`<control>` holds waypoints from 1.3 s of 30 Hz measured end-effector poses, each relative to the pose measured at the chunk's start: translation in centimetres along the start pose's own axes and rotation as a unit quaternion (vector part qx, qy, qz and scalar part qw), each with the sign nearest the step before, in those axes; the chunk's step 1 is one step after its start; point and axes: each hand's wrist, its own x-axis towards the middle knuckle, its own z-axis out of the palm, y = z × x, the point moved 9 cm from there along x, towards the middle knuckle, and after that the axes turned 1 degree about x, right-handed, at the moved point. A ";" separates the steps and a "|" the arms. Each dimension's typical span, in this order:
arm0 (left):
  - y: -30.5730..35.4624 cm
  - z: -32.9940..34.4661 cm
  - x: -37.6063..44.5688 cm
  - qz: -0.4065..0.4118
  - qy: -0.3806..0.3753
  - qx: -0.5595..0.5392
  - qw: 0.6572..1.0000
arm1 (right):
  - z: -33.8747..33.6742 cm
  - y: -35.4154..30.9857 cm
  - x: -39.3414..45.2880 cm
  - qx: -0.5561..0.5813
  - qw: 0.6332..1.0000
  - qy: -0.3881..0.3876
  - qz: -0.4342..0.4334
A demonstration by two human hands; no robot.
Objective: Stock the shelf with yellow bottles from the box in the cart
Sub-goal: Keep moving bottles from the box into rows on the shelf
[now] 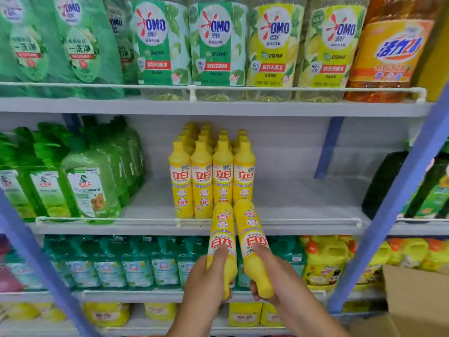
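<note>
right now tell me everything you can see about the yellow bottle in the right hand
The yellow bottle is glossy plastic with a narrow neck and yellow cap, its red and white label reading upside down. It is held base-forward, cap toward the person, tilted up toward the middle shelf, its base at the front rail before the row of standing yellow bottles. The right hand grips its neck end, thumb along the label. It lies close beside the left hand's bottle.

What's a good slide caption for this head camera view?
Each hand, left hand and right hand, carries a yellow bottle base-first toward the middle shelf.
</note>
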 end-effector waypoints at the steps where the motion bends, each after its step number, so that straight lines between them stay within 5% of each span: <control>1: 0.0 -0.3 0.3 -0.003 -0.006 -0.002 1.000 | 0.3 0.1 0.0 0.002 1.000 0.006 0.004; 12: 1.1 -1.7 1.8 -0.004 -0.055 -0.004 0.998 | 1.8 0.3 0.5 0.034 0.999 0.013 -0.013; 39: 3.0 0.5 4.5 -0.032 -0.043 -0.001 0.999 | 0.9 -2.5 3.6 0.032 0.999 -0.003 -0.002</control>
